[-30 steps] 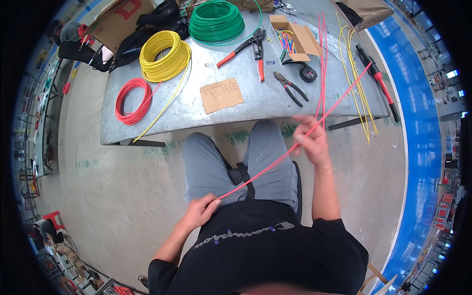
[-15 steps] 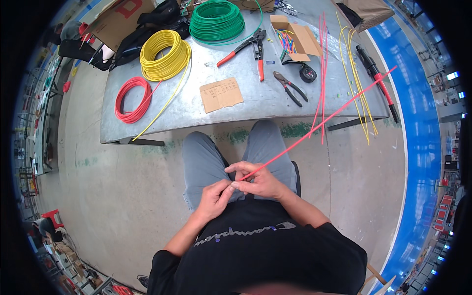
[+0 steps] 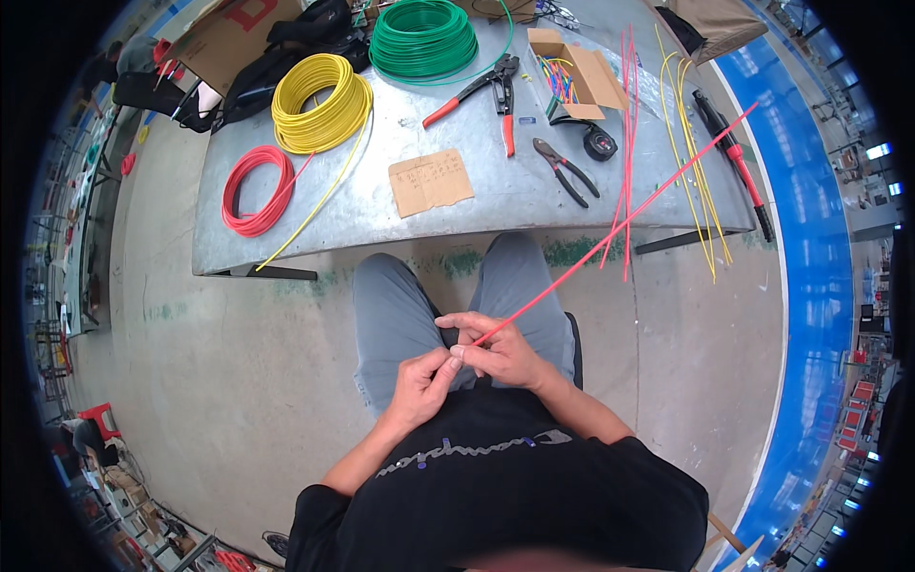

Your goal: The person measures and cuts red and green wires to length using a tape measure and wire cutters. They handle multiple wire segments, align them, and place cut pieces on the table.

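A long red wire (image 3: 610, 234) slants from my lap up to the right, passing above the table's front edge. Its near end disappears among my fingertips. My right hand (image 3: 503, 355) pinches the wire close to that end, index finger stretched out to the left. Touching it at the fingertips is my left hand (image 3: 419, 389), closed with thumb and forefinger pressed together around the wire's end. What exactly sits between the fingertips is too small to make out. Both hands are over my lap, in front of the table (image 3: 348, 214).
Coils of red (image 3: 257, 193), yellow (image 3: 319, 105) and green wire (image 3: 422, 43) lie on the table. Around them are a cardboard piece (image 3: 431, 183), a red-handled crimper (image 3: 503, 95), pliers (image 3: 562, 170), a tape measure (image 3: 599, 143), an open box (image 3: 596, 81), and cut yellow wires (image 3: 701, 181).
The far end of the red wire has swung slightly up and to the left. Both hands keep nearly the same place and grip.
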Motion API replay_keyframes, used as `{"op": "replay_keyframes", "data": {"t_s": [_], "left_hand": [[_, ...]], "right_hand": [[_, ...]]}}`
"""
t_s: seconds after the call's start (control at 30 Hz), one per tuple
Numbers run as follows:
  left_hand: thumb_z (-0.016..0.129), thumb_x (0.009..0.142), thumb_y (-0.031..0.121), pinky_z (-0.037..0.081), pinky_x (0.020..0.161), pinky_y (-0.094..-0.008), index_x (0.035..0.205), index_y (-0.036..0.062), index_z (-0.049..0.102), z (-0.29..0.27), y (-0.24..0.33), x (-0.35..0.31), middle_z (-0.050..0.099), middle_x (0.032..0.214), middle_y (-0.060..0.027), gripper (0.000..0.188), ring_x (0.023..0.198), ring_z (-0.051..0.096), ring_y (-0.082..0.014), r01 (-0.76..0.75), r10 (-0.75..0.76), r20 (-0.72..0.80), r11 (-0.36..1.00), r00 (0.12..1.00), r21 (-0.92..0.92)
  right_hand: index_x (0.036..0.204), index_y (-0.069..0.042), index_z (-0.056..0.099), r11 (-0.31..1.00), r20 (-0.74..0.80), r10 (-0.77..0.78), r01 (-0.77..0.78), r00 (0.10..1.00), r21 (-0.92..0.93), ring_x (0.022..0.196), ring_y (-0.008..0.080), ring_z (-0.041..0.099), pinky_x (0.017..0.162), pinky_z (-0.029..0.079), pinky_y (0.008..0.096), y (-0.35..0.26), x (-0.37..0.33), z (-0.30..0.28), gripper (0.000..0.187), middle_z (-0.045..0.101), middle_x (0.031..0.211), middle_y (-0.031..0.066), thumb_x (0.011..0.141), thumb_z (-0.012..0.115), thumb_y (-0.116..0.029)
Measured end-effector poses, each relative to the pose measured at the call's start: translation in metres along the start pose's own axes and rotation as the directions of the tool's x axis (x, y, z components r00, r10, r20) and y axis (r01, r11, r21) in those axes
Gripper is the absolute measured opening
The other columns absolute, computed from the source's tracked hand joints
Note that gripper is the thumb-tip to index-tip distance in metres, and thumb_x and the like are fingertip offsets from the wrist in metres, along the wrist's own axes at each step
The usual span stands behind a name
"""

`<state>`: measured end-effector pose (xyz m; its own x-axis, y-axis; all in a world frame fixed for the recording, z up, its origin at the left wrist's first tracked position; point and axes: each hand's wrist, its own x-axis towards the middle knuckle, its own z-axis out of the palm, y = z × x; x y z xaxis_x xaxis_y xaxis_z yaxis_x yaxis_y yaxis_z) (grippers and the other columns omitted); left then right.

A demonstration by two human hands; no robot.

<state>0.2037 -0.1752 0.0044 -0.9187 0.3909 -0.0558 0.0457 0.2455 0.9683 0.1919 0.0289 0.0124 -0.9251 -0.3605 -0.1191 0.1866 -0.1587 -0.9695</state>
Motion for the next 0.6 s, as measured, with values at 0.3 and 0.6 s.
{"op": "replay_keyframes", "data": {"t_s": [0.3, 0.6], "left_hand": [[0.067, 0.105, 0.016, 0.044, 0.055, -0.0345, 0.087, -0.0002, 0.066, 0.0011, -0.0035, -0.0046, 0.057, 0.065, -0.0096, 0.025, 0.057, 0.051, -0.0157, 0.043, -0.043, 0.0, 0.998, 0.999, -0.039], [0.068, 0.105, 0.02, 0.047, 0.058, -0.0349, 0.093, 0.0008, 0.071, -0.002, -0.0036, -0.003, 0.063, 0.07, -0.0121, 0.023, 0.059, 0.059, -0.0208, 0.05, -0.05, 0.004, 0.999, 0.999, 0.012]], "right_hand": [[0.147, -0.002, 0.059, 1.0, 0.015, -0.01, 0.011, 1.0, -0.013, 0.06, 0.0029, 0.052, 0.055, 0.043, 0.0223, 0.0011, -0.0003, 0.0017, 0.048, 0.056, 0.077, -0.0046, 0.1, 0.065, -0.008], [0.15, -0.003, 0.056, 1.0, -0.023, 0.009, -0.009, 1.0, 0.005, 0.059, 0.0024, 0.053, 0.054, 0.042, 0.0209, 0.0003, -0.0012, -0.0067, 0.049, 0.056, 0.077, -0.0046, 0.102, 0.065, -0.009]]}}
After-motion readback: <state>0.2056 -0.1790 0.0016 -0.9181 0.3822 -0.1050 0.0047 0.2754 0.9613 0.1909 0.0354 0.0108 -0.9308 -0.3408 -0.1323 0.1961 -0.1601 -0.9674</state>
